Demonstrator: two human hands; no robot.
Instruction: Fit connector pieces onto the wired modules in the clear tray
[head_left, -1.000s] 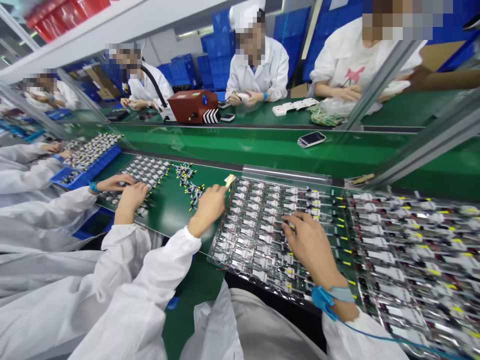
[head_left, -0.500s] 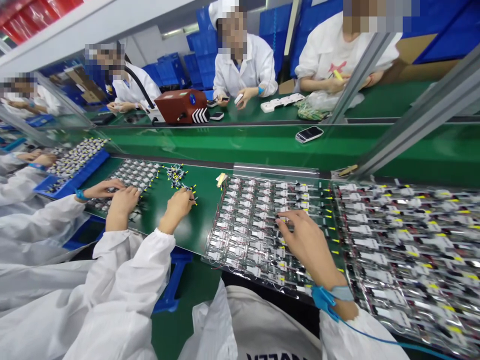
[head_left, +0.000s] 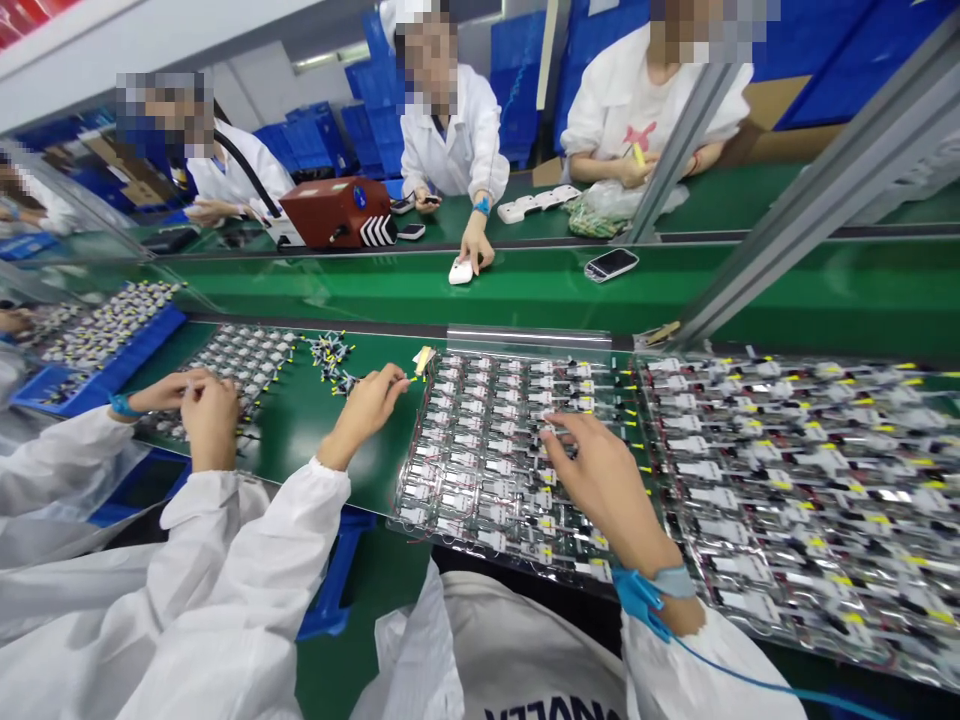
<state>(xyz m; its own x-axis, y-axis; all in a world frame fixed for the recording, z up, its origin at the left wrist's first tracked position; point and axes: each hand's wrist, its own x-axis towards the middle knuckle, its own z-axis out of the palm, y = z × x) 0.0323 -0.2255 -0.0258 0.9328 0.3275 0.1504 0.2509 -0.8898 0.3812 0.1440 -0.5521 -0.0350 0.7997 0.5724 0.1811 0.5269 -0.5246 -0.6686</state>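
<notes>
My left hand (head_left: 367, 408) is raised over the green bench, its fingertips pinched on a small yellow-tipped wire part (head_left: 412, 379). Left of it lies a loose pile of similar yellow-tipped wire parts (head_left: 328, 355). My right hand (head_left: 600, 480), with a blue wrist strap (head_left: 643, 598) and cord, reaches over a clear plastic tray (head_left: 401, 505) holding rows of small white parts with wires. Its thumb and forefinger come close together at a part in the middle rows. What lies between those fingertips is too small to make out.
To the right stands another filled clear tray (head_left: 750, 500). A co-worker's hands (head_left: 214, 415) work over a tray (head_left: 255, 345) at left, beside a blue bin (head_left: 142, 345). Across the green belt (head_left: 337, 285), a person's hand (head_left: 476, 245) touches a white device (head_left: 460, 271); a phone-like device (head_left: 611, 264) lies nearby.
My left hand has moved right from the loose pile towards the tray, carrying a yellow-tipped wire part. My right hand stays at the tray's middle rows. A person opposite has reached onto the belt.
</notes>
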